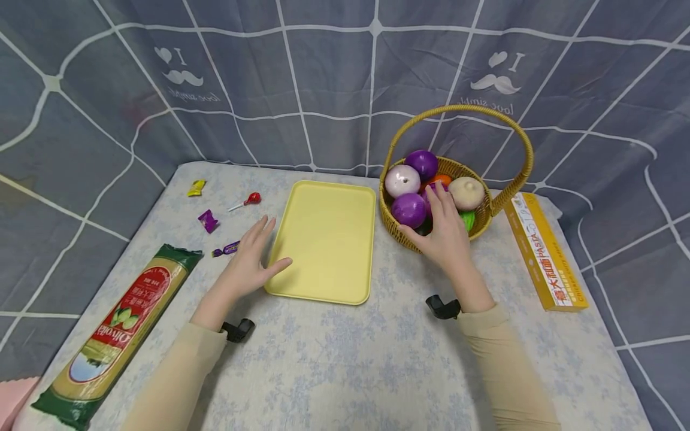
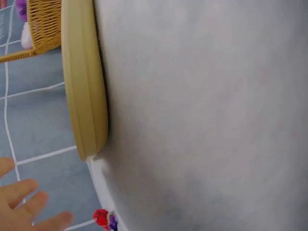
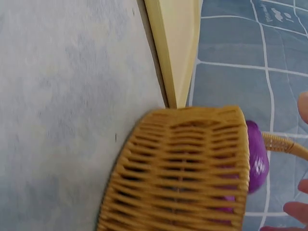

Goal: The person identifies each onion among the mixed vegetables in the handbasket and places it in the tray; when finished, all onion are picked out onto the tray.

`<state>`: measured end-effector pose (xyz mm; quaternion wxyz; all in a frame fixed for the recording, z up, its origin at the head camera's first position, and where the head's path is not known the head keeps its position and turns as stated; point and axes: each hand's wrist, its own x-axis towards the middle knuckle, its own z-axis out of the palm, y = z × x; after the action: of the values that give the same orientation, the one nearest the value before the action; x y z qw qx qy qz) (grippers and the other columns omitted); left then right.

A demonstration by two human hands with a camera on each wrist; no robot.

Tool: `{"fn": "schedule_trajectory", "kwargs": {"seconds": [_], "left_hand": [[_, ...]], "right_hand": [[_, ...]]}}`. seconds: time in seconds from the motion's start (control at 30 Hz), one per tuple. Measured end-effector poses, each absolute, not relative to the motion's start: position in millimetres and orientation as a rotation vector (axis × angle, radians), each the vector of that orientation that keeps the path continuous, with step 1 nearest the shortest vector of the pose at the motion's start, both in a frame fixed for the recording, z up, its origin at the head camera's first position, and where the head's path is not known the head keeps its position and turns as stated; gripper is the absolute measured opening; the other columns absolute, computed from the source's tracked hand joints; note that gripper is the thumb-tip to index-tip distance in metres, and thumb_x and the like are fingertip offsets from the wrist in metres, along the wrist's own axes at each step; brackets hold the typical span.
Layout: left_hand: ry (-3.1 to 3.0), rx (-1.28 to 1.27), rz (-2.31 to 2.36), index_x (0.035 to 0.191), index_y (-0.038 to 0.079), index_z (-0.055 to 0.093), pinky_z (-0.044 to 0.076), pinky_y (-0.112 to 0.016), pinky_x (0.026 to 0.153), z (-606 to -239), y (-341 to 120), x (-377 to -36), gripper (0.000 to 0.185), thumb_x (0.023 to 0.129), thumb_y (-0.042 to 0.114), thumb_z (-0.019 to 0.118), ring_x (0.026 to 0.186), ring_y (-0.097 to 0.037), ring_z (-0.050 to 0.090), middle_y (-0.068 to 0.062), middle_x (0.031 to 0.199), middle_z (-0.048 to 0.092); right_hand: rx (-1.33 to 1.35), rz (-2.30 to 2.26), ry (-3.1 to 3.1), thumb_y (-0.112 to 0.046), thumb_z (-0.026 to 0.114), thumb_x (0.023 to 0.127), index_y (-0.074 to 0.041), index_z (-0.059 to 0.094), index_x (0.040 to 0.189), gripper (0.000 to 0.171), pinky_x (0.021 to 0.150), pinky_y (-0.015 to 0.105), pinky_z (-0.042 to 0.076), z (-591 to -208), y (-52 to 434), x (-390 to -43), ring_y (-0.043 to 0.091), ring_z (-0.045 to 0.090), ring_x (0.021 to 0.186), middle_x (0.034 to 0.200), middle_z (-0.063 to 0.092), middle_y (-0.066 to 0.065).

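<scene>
While our right hand (image 1: 444, 230) reaches over the near rim of the wicker basket (image 1: 396, 230), we judge the step in hand to be picking a toy vegetable out of it; the fingers (image 1: 438, 200) lie spread and only lightly bent over a purple piece (image 1: 408, 209) and a darker purple one tucked beneath them, touching rather than gripping as far as we can see, though the head view hides the fingertips and we cannot be sure they have closed on anything. The basket stands on the desk (image 1: 345, 359) at the far right, just beside the yellow tray (image 1: 326, 239), which lies flat in the middle with nothing on it; round it sit more pieces, a pale pink one (image 1: 402, 179), a beige one (image 1: 466, 193) and a bit of green (image 1: 468, 219). Our left hand (image 1: 253, 257) rests open on the desk, fingers straight, its thumb touching the tray's near left edge and holding nothing. The next move, we think, calls for the right fingers to curl round one piece and lift it clear of the handle (image 1: 463, 111).
</scene>
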<state>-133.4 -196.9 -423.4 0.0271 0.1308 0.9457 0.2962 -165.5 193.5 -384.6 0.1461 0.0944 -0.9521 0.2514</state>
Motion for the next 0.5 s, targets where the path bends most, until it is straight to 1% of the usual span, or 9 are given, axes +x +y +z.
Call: {"fn": "schedule_trajectory", "kwargs": {"seconds": [0.17,0.27,0.37,0.43,0.5], "left_hand": [[2.793,0.296,0.965,0.159,0.01,0.014,0.017,-0.069,0.114,-430,-200,-128,0.089,0.094,0.05,0.06,0.15,-0.044,0.01,-0.018,0.165,0.012],[2.744,0.262,0.986,0.159,0.008,0.015,0.018,-0.067,0.115,-433,-201,-126,0.087,0.095,0.047,0.059,0.149,-0.045,0.014,-0.021,0.163,0.015],[2.678,0.235,1.07,0.158,0.006,0.015,0.029,-0.063,0.113,-435,-201,-126,0.083,0.097,0.041,0.059,0.144,-0.046,0.029,-0.025,0.16,0.021],[2.643,0.222,1.123,0.158,0.005,0.015,0.037,-0.06,0.109,-436,-201,-127,0.08,0.098,0.036,0.059,0.137,-0.046,0.039,-0.027,0.158,0.025],[2.611,0.212,1.169,0.158,0.004,0.016,0.043,-0.056,0.104,-438,-202,-129,0.078,0.099,0.033,0.058,0.131,-0.045,0.046,-0.026,0.157,0.028]], "right_hand": [[0.177,0.799,-2.747,-0.049,0.075,0.081,-0.009,0.034,0.153,0.092,0.111,0.063,0.033,-390,187,-165,0.04,0.032,0.144,0.16,0.029,0.014],[0.129,0.863,-2.733,-0.048,0.075,0.082,-0.009,0.036,0.152,0.09,0.109,0.062,0.035,-393,184,-167,0.04,0.037,0.14,0.157,0.034,0.015],[0.075,0.942,-2.712,-0.047,0.074,0.083,-0.006,0.038,0.15,0.086,0.111,0.058,0.035,-395,181,-168,0.039,0.039,0.137,0.151,0.04,0.018],[0.026,1.008,-2.702,-0.047,0.074,0.084,-0.006,0.039,0.149,0.085,0.112,0.055,0.035,-396,179,-170,0.036,0.041,0.136,0.148,0.043,0.018],[-0.031,1.073,-2.697,-0.048,0.073,0.084,-0.006,0.039,0.149,0.084,0.112,0.053,0.035,-397,178,-172,0.034,0.042,0.135,0.147,0.044,0.016]]}}
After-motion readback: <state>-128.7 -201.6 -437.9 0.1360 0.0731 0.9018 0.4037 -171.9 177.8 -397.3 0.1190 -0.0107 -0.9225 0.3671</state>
